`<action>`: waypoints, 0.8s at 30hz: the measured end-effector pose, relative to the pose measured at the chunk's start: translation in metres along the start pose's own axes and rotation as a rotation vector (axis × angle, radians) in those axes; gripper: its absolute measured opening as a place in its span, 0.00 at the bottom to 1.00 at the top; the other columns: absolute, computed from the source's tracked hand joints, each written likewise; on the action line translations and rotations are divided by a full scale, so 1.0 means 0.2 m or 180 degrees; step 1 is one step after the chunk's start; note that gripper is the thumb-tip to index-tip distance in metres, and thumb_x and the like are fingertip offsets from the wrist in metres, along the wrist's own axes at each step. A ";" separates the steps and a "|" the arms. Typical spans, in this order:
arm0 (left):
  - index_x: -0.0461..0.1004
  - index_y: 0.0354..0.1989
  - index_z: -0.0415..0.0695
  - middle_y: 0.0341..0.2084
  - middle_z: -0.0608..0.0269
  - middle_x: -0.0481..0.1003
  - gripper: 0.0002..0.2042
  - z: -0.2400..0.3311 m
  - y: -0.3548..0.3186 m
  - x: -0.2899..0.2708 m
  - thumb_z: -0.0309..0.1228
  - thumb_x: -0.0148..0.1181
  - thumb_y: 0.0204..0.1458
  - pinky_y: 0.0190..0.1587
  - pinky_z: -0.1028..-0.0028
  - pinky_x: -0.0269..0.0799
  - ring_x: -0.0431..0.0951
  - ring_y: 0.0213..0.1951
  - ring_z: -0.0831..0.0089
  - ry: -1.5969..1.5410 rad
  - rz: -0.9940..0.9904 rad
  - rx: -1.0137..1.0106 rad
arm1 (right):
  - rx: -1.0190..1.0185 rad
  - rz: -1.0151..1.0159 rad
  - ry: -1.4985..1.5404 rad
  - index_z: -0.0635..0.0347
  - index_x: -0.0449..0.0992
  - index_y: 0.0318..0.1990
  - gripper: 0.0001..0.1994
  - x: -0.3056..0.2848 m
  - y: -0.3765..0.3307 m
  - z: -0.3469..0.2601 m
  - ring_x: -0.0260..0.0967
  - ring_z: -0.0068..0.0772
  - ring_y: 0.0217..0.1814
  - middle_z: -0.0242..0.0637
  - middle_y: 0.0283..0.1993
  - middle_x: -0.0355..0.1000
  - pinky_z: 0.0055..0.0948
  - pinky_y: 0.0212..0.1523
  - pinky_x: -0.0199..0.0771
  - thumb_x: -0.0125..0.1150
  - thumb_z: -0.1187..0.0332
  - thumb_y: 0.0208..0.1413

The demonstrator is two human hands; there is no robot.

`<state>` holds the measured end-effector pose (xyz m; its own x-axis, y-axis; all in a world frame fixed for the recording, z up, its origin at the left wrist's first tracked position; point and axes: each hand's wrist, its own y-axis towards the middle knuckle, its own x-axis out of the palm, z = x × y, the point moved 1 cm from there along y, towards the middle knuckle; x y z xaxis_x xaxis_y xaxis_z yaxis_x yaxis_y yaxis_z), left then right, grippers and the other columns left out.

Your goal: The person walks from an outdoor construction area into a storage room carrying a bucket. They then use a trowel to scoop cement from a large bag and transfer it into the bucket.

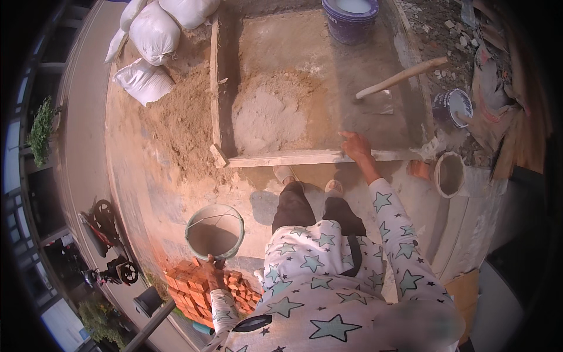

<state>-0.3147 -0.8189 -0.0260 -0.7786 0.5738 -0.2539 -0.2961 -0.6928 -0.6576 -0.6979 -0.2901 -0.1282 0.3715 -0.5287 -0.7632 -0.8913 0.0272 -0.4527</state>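
Observation:
My right hand [356,146] is over the near board of a wooden frame [281,159], fingers stretched out to the left, holding nothing. Inside the frame lie brown sand and a pale grey powder heap [270,114]. A hoe with a wooden handle [404,77] leans there, its metal blade resting on the sand beyond my right hand. My left hand [215,274] is low at the left, beside the near rim of a bucket [215,230] with a wire handle; its fingers look apart. Whether they touch the rim I cannot tell. Grey material shows inside the bucket.
A purple bucket [350,20] stands in the frame's far right corner. To the right are a paint bucket [454,108], another round bucket [449,175] and rubble. Full white sacks [153,35] lie far left. Orange bricks [190,290] are stacked near my left hand; motorbikes stand beyond.

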 end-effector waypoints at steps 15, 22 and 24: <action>0.68 0.55 0.29 0.48 0.44 0.74 0.25 -0.02 0.34 -0.49 0.44 0.46 0.67 0.43 0.66 0.81 0.79 0.42 0.57 0.0258 -0.0102 -0.0585 | 0.2926 -0.0024 0.1258 0.57 0.83 0.28 0.07 0.82 -2.10 1.63 0.80 0.45 0.37 0.45 0.31 0.80 0.40 0.41 0.81 0.61 0.69 0.41; 0.71 0.53 0.31 0.45 0.44 0.78 0.28 0.14 0.92 -0.02 0.49 0.43 0.68 0.43 0.64 0.79 0.81 0.42 0.56 0.1010 -0.0940 -0.0591 | 0.3555 0.0477 0.2928 0.63 0.81 0.37 0.11 1.04 -2.51 0.79 0.79 0.38 0.25 0.42 0.26 0.77 0.37 0.24 0.81 0.51 0.77 0.52; 0.70 0.53 0.31 0.45 0.44 0.78 0.27 0.11 0.97 0.36 0.49 0.43 0.67 0.43 0.64 0.79 0.80 0.42 0.56 0.1261 -0.1213 -0.0555 | 0.3386 0.0362 0.3221 0.63 0.79 0.41 0.11 1.07 -2.61 0.56 0.79 0.41 0.24 0.44 0.29 0.78 0.39 0.24 0.82 0.55 0.75 0.51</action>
<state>-0.4401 -0.9225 -0.1553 -0.3584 0.9119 -0.2003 -0.3935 -0.3420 -0.8533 -0.1234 -0.3215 -0.1070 -0.4211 -0.8238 -0.3794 -0.1297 0.4687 -0.8738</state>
